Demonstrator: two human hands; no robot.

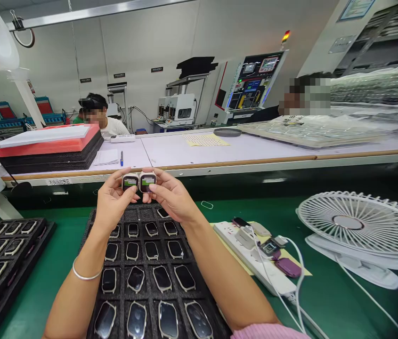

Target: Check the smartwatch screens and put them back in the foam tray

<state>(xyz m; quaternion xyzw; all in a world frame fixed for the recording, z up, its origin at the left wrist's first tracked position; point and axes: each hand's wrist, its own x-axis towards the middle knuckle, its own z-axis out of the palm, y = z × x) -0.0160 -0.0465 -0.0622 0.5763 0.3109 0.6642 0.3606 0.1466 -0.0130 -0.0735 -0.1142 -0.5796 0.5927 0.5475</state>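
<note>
My left hand (112, 200) is closed on a small watch body (130, 181) with a lit screen, held up facing me. My right hand (170, 195) grips a second lit watch body (147, 181) right beside the first; the two touch side by side. Both hands hover above the far end of a black foam tray (124, 216) on the green table. The tray's pockets hold several dark-screened watch bodies (162, 278) in rows. A thin bracelet (85, 275) circles my left wrist.
A second black tray (34, 245) of watch bodies lies at the left. At the right sit a white power strip (255, 263) with plugs and cables and a white fan (356, 228). Two people sit behind a raised white shelf (241, 153).
</note>
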